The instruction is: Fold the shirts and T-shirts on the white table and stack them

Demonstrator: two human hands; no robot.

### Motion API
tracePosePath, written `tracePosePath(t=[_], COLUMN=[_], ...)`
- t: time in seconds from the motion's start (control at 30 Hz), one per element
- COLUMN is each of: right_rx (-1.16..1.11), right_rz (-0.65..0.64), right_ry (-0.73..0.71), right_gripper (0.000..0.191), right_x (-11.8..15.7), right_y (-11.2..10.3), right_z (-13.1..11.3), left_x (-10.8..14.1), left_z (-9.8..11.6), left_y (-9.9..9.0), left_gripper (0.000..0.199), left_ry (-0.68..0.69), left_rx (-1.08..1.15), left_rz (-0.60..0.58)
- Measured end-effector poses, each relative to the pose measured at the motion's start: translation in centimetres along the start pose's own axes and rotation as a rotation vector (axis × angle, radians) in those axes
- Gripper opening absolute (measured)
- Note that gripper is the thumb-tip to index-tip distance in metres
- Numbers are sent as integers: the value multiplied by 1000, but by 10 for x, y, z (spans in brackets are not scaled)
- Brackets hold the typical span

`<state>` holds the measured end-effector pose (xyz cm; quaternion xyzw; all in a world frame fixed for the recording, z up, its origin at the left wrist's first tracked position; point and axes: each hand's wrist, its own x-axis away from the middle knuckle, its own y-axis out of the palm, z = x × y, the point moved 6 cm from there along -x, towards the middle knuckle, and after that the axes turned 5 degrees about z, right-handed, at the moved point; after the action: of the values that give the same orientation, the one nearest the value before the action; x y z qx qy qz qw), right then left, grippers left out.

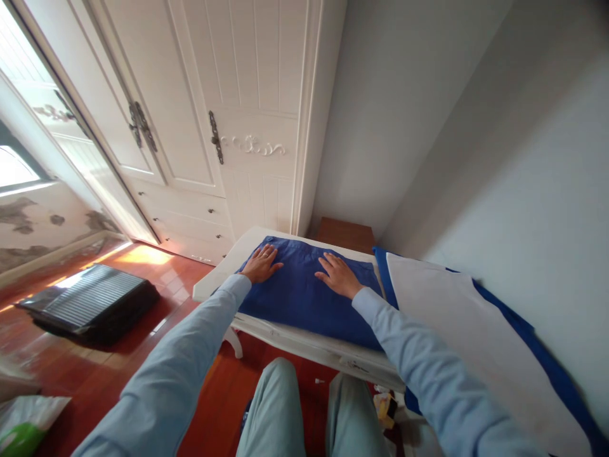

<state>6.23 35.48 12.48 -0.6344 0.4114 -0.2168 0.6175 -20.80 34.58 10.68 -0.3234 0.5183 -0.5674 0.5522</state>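
Observation:
A dark blue cloth point(304, 298) lies spread flat on a white table point(214, 279) with curved legs. My left hand point(261, 263) rests on the cloth's left part, palm down with fingers apart. On its right part my right hand point(339, 274) lies palm down, fingers spread. Neither hand grips anything. To the right, a large white sheet-like piece point(457, 317) lies over another blue cloth point(387, 279), close to my right forearm.
Behind the table stand a white wardrobe point(257, 76) and a small brown wooden piece point(346, 235). A black ribbed case point(99, 298) sits on the red floor at left. A plastic bag point(33, 419) is at lower left, and small items point(384, 406) lie below the table.

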Motion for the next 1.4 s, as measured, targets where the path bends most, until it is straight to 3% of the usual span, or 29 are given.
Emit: tracePosePath(t=[0.07, 0.17, 0.27, 0.37, 0.53, 0.63, 0.7, 0.77, 0.83, 0.93, 1.0, 1.07, 1.17, 1.3, 1.4], right_rx=[36, 17, -32, -20, 22, 32, 17, -10, -21, -17, -13, -7, 1, 14, 28], right_rz=[-56, -107, -70, -76, -113, -15, 87, 140, 121, 25, -22, -34, -32, -51, -42], right_ry=[96, 223, 222, 206, 244, 321, 304, 198, 80, 12, 27, 55, 94, 133, 178], right_gripper=[72, 71, 71, 73, 73, 72, 69, 65, 66, 70, 69, 68, 66, 66, 68], right_x=[-10, -2, 11, 14, 10, 16, 25, 37, 52, 76, 90, 102, 113, 116, 118], right_y=[14, 35, 46, 50, 42, 27, 15, 8, 8, 16, 20, 20, 16, 11, 9], right_z=[16, 59, 90, 99, 86, 71, 51, 23, -4, -24, -20, -11, 3, 5, -3], left_x=[-1, 1, 2, 1, 2, -1, -6, -10, -9, 4, 14, 20, 19, 21, 38], left_z=[-10, -20, -24, -24, -25, -24, -13, 14, 55, 122, 144, 147, 134, 115, 110], left_y=[12, 22, 24, 24, 22, 17, 8, 1, 2, 23, 40, 50, 49, 35, 18], left_gripper=[73, 75, 72, 70, 68, 64, 59, 57, 59, 61, 62, 61, 55, 55, 51], left_ry=[-55, -58, -49, -48, -51, -68, -84, -77, 5, 241, 289, 263, 176, 33, 9], left_rx=[-34, -51, -30, -14, -5, 24, 37, 49, 87, 148, 146, 173, 365, 496, 492], left_rz=[-47, -46, -5, 23, 17, 11, 77, 190, 247, 129, 38, -5, 1, 89, 154])
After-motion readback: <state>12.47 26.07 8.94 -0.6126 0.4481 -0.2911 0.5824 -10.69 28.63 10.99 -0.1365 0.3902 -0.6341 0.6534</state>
